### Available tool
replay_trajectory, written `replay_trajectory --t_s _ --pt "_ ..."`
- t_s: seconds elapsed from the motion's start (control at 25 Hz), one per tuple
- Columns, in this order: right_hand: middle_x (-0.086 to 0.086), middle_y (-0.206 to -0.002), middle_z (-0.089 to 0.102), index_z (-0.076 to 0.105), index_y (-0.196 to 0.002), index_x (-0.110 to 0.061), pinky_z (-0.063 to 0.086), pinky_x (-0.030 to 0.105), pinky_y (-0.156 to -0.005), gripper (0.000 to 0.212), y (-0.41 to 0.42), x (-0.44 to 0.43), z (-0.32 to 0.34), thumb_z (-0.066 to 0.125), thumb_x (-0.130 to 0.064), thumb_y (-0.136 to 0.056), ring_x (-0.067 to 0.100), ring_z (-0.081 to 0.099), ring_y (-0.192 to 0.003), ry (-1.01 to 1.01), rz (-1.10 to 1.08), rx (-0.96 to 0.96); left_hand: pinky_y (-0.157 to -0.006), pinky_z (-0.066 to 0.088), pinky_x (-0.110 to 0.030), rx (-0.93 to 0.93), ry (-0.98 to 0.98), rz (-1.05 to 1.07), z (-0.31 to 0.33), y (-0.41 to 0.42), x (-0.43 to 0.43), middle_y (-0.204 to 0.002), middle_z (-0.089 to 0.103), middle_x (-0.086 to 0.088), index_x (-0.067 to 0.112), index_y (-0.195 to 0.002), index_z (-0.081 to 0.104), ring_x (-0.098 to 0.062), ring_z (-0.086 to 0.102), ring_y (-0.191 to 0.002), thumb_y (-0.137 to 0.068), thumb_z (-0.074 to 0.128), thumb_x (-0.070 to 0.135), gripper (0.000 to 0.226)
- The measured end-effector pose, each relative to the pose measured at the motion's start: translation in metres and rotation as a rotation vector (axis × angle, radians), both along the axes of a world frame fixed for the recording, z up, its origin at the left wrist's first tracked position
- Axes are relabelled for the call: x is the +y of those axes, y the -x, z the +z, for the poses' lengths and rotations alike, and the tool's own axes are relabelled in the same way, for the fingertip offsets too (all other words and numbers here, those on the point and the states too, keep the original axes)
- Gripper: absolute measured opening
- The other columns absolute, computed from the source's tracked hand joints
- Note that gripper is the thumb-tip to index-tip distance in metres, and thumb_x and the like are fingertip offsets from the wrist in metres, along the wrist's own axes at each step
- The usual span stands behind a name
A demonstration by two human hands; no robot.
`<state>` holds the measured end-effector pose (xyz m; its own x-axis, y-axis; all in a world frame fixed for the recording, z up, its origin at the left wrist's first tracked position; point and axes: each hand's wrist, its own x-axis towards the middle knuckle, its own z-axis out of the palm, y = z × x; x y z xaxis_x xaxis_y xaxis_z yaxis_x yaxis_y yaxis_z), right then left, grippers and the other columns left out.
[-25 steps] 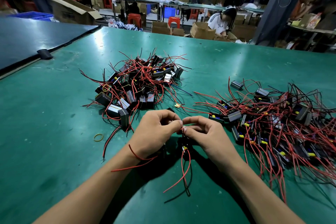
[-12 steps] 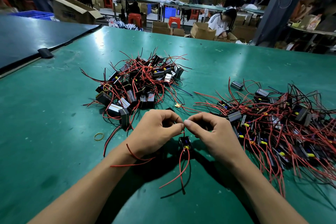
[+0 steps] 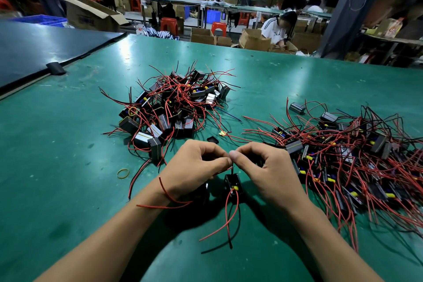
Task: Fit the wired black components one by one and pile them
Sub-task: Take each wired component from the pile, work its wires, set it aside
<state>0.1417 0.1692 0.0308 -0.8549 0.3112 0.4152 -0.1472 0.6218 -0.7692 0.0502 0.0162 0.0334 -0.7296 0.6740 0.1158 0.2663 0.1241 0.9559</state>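
Wire (image 3: 232,169) from black component (image 3: 233,185) is pinched by left hand (image 3: 193,167) and right hand (image 3: 269,173)

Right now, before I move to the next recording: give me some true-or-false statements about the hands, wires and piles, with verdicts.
1. The left hand and right hand both pinch a thin wire above one black component. True.
2. A yellow rubber band lies right of the right hand. False: it lies on the green table, left of the left hand.
3. A left pile and a right pile of wired components lie on the table. True.
4. The piles' wires are mostly blue. False: mostly red.
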Motion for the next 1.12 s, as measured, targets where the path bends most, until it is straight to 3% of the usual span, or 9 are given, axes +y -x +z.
replay_trajectory --t_s 0.32,0.56,0.72,0.8,0.92,1.0,1.12 --pt "-0.01 -0.068 0.07 0.076 -0.078 -0.018 0.043 0.013 -0.061 0.011 -0.001 -0.003 0.001 0.075 -0.023 -0.088 0.002 0.059 -0.061 -0.038 -0.034 0.012 -0.051 0.038 -0.014 -0.044 -0.047 0.0 0.0 -0.001 0.0 -0.055 0.062 0.008 0.004 -0.082 0.075 -0.001 0.048 -0.051 -0.085 0.072 0.006 0.004" --pt "-0.012 -0.054 0.055 0.069 -0.065 -0.016 0.036 0.017 -0.054 0.025 0.004 -0.008 0.001 0.072 -0.023 -0.089 0.0 0.043 -0.052 0.122 -0.065 -0.107 -0.056 0.039 -0.02 -0.024 -0.064 0.05 -0.002 -0.002 0.001 -0.062 0.066 -0.009 0.005 -0.076 0.076 -0.008 0.051 -0.057 -0.08 0.075 0.005 0.004" --pt "-0.012 -0.054 0.057 0.068 -0.069 -0.014 0.038 0.013 -0.052 0.021 0.007 -0.013 -0.005 0.071 -0.02 -0.089 -0.001 0.045 -0.051 0.275 -0.064 -0.082 -0.046 0.033 -0.008 -0.14 -0.102 0.054 -0.001 -0.001 0.002 -0.049 0.058 0.009 0.006 -0.072 0.074 0.003 0.044 -0.044 -0.08 0.073 0.001 0.01" --pt "-0.01 -0.07 0.068 0.07 -0.079 -0.019 0.05 0.019 -0.067 0.012 0.008 -0.015 -0.007 0.07 -0.022 -0.091 0.003 0.059 -0.066 0.299 -0.029 -0.06 -0.046 0.033 -0.007 -0.172 -0.113 0.042 -0.001 -0.001 0.002 -0.05 0.059 0.009 0.007 -0.072 0.074 0.003 0.045 -0.044 -0.081 0.072 0.0 0.012" --pt "-0.006 -0.084 0.073 0.073 -0.09 -0.023 0.057 0.043 -0.082 0.005 0.007 -0.01 -0.01 0.069 -0.021 -0.093 0.013 0.068 -0.082 0.333 0.059 -0.037 -0.045 0.033 -0.01 -0.2 -0.121 0.037 -0.001 -0.001 0.002 -0.051 0.058 0.007 0.009 -0.071 0.073 0.001 0.043 -0.044 -0.082 0.071 0.0 0.015" --pt "-0.003 -0.083 0.073 0.075 -0.093 -0.024 0.055 0.038 -0.073 0.005 0.003 -0.004 -0.011 0.07 -0.023 -0.094 0.012 0.062 -0.071 0.29 0.108 -0.047 -0.045 0.03 -0.014 -0.221 -0.115 0.04 -0.001 -0.001 0.001 -0.05 0.054 0.005 0.009 -0.069 0.073 -0.004 0.04 -0.044 -0.082 0.071 0.002 0.015" --pt "-0.004 -0.061 0.06 0.077 -0.096 -0.03 0.034 0.023 -0.053 0.008 -0.002 0.006 -0.012 0.072 -0.026 -0.092 0.008 0.04 -0.055 0.246 0.147 -0.078 -0.045 0.026 -0.017 -0.221 -0.091 0.023 -0.001 0.0 0.0 -0.051 0.049 0.002 0.011 -0.069 0.073 -0.008 0.036 -0.046 -0.081 0.072 0.005 0.014"
